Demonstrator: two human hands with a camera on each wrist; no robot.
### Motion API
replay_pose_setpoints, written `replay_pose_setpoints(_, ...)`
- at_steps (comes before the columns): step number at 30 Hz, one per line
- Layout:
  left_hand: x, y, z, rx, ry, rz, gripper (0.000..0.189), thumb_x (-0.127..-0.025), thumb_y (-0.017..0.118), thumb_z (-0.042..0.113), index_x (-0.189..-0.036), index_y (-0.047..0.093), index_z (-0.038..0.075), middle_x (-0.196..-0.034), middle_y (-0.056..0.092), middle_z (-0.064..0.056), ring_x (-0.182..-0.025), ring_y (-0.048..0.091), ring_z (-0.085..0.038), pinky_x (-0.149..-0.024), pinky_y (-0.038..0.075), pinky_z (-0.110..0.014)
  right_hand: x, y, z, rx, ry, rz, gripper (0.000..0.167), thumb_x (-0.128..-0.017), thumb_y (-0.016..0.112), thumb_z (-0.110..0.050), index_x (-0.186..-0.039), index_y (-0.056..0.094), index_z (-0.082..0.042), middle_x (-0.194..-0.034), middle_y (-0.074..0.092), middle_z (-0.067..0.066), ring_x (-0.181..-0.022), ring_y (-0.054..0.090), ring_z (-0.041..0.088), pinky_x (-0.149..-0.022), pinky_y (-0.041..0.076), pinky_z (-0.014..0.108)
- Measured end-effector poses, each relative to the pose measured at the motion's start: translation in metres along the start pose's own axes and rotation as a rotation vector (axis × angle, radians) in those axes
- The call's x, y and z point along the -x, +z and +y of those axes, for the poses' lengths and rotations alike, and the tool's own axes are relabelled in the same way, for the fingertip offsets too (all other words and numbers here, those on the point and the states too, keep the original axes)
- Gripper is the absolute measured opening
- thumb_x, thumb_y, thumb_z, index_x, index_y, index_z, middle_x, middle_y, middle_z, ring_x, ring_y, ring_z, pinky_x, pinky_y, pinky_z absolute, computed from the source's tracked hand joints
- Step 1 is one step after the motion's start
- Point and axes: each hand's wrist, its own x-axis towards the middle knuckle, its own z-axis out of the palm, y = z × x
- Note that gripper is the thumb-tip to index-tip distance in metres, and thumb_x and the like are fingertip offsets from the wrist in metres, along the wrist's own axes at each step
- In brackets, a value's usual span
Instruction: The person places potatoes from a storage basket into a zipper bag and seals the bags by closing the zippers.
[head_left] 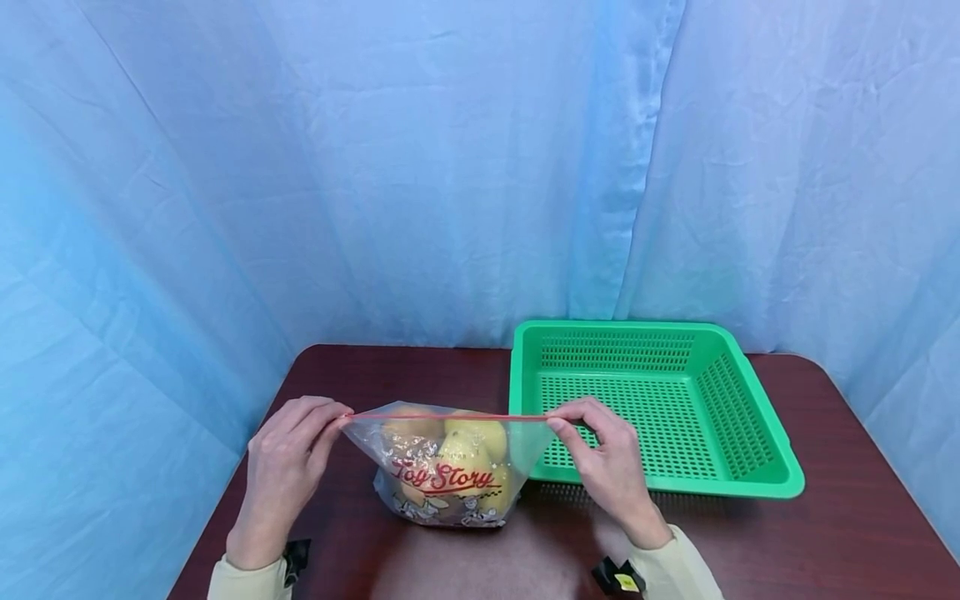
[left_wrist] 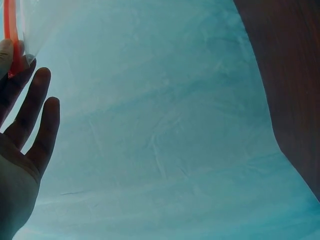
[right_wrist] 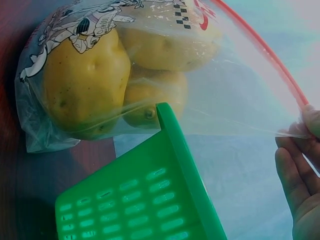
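A clear zip bag printed with red "Toy Story" lettering stands on the table with several yellow potatoes inside. Its red zip strip is stretched in a nearly straight line between both hands. My left hand pinches the left end of the strip between thumb and index finger; in the left wrist view the other fingers stand extended and apart. At the right end, my right hand pinches the bag's corner the same way. Whether the zip is fully pressed together cannot be told.
A green perforated basket stands at the back right, just behind the right hand and close beside the bag. The dark red-brown table has rounded back corners. Light blue curtains hang behind and at the sides.
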Motion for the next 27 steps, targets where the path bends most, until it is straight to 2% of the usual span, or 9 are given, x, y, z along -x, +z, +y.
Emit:
replay_pose_setpoints(5,0.003,0.002,-0.002,0.164,-0.111,-0.030,0.010,-0.091,0.080,0.012,-0.100,0.077,0.010,-0.099,0.072,-0.003,-0.092,0.066,-0.015,-0.092,0.045,-0.013,0.000,0.004,-0.002,-0.104,0.110,-0.025,0.014,-0.095,0.072,0.001,-0.102,0.073,-0.011,-0.100,0.072,0.004,-0.089,0.067,0.013,-0.079,0.054,0.019)
replay_pose_setpoints(9,0.007,0.012,-0.008,0.509,-0.282,-0.107,0.029,-0.084,0.080,-0.009,-0.108,0.074,0.006,-0.114,0.070,-0.009,-0.112,0.063,-0.013,-0.096,0.046,-0.017,0.002,0.010,-0.001,-0.301,0.315,-0.085,0.015,-0.102,0.066,-0.006,-0.117,0.064,-0.007,-0.119,0.070,0.007,-0.104,0.069,0.018,-0.086,0.055,0.024)
replay_pose_setpoints(11,0.010,0.021,-0.013,0.748,-0.345,-0.180,0.036,-0.091,0.078,0.002,-0.125,0.067,0.002,-0.133,0.064,-0.016,-0.128,0.058,-0.017,-0.101,0.046,-0.021,0.004,0.012,0.000,-0.334,0.396,-0.120,0.025,-0.102,0.066,-0.009,-0.126,0.060,-0.008,-0.128,0.068,0.007,-0.114,0.067,0.019,-0.093,0.052,0.025)
replay_pose_setpoints(13,0.016,0.029,-0.018,0.972,-0.402,-0.291,0.059,-0.097,0.076,0.021,-0.147,0.051,0.002,-0.152,0.050,-0.019,-0.141,0.047,-0.020,-0.105,0.045,-0.024,0.005,0.014,0.001,-0.340,0.451,-0.161,0.037,-0.101,0.068,-0.011,-0.136,0.056,-0.011,-0.133,0.067,0.006,-0.120,0.065,0.019,-0.098,0.050,0.027)
replay_pose_setpoints(16,0.026,0.043,-0.025,1.164,-0.466,-0.506,0.092,-0.095,0.073,0.046,-0.165,0.023,0.014,-0.168,0.026,-0.016,-0.151,0.033,-0.017,-0.111,0.040,-0.026,0.007,0.016,0.000,-0.327,0.511,-0.219,0.048,-0.097,0.074,-0.014,-0.141,0.054,-0.013,-0.136,0.065,0.007,-0.124,0.064,0.022,-0.101,0.050,0.031)
replay_pose_setpoints(18,0.032,0.050,-0.029,1.154,-0.490,-0.628,0.099,-0.093,0.076,0.048,-0.167,0.015,0.023,-0.170,0.021,-0.013,-0.150,0.031,-0.012,-0.112,0.037,-0.025,0.007,0.017,-0.002,-0.302,0.545,-0.256,0.053,-0.094,0.079,-0.019,-0.141,0.056,-0.014,-0.134,0.066,0.008,-0.121,0.065,0.023,-0.099,0.053,0.034)
replay_pose_setpoints(20,0.037,0.056,-0.029,1.080,-0.510,-0.677,0.099,-0.091,0.079,0.045,-0.166,0.018,0.028,-0.168,0.028,-0.011,-0.146,0.037,-0.010,-0.110,0.037,-0.024,0.007,0.017,-0.005,-0.247,0.563,-0.285,0.053,-0.092,0.082,-0.024,-0.139,0.059,-0.014,-0.130,0.067,0.007,-0.118,0.067,0.022,-0.098,0.054,0.034)
replay_pose_setpoints(24,0.039,0.064,-0.024,0.860,-0.534,-0.615,0.086,-0.090,0.083,0.035,-0.161,0.034,0.028,-0.150,0.051,-0.011,-0.130,0.053,-0.019,-0.102,0.046,-0.031,0.004,0.019,-0.010,-0.138,0.565,-0.298,0.041,-0.091,0.083,-0.027,-0.127,0.069,-0.013,-0.114,0.073,0.004,-0.103,0.071,0.016,-0.089,0.057,0.030)
replay_pose_setpoints(27,0.038,0.065,-0.017,0.707,-0.550,-0.559,0.076,-0.091,0.081,0.038,-0.156,0.045,0.022,-0.145,0.056,-0.013,-0.126,0.055,-0.027,-0.098,0.050,-0.040,0.001,0.022,-0.010,-0.095,0.568,-0.293,0.029,-0.092,0.082,-0.025,-0.117,0.074,-0.013,-0.102,0.076,0.000,-0.090,0.073,0.011,-0.078,0.058,0.026)
